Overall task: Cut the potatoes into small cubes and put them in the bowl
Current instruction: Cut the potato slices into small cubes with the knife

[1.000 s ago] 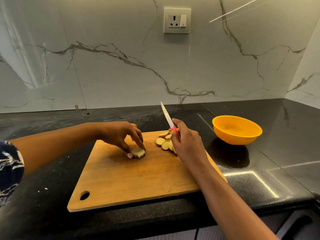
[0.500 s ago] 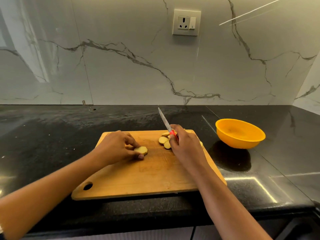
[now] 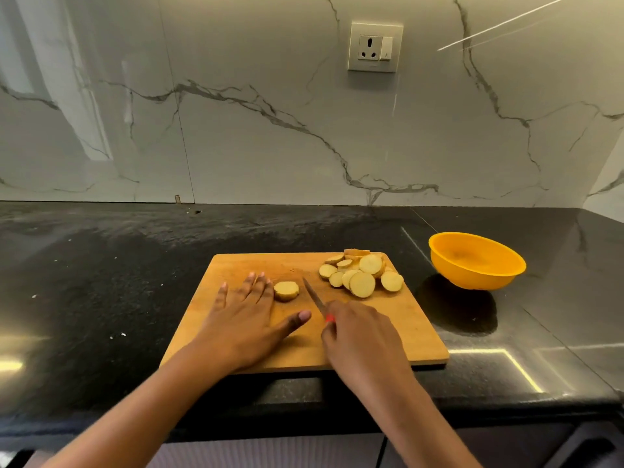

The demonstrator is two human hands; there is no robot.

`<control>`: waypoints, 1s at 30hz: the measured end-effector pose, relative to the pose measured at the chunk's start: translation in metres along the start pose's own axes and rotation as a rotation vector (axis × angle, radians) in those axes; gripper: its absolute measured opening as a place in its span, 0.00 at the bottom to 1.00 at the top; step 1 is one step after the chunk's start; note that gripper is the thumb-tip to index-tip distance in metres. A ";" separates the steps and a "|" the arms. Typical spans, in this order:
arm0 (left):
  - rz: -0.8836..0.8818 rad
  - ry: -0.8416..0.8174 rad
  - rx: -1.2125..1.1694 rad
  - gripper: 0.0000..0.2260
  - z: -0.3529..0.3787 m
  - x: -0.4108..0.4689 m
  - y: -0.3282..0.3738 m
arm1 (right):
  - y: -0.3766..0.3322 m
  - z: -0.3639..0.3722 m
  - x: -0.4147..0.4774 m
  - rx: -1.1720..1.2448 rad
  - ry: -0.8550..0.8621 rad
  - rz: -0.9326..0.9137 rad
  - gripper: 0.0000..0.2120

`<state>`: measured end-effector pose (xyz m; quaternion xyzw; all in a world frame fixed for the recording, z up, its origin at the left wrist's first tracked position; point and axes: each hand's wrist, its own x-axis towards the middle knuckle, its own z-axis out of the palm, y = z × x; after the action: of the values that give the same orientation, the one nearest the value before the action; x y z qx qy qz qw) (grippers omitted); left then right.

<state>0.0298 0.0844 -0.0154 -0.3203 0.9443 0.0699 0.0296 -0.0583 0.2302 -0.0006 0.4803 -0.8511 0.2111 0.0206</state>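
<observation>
- Right hand [image 3: 361, 336]: fingers curled round red-handled knife [image 3: 314, 297], blade low over cutting board [image 3: 405, 332].
- Left hand [image 3: 243, 319]: fingers straight, flat on board, just beside potato piece [image 3: 286, 290].
- Potato slices [image 3: 363, 275] heaped at board's far right.
- Orange bowl [image 3: 476, 261] on bench [image 3: 101, 298], right of board.

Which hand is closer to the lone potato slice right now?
Left. The left hand lies flat just left of the slice; the right hand, gripping the knife, is nearer the person, to its right.
</observation>
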 end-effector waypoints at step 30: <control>0.671 -0.191 0.037 0.40 -0.035 0.017 -0.068 | 0.002 -0.007 0.000 -0.029 0.017 -0.043 0.19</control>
<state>0.0576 0.0154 0.0100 0.0164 0.9910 0.0882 0.0988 -0.0614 0.2336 0.0050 0.4962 -0.8434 0.2024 0.0394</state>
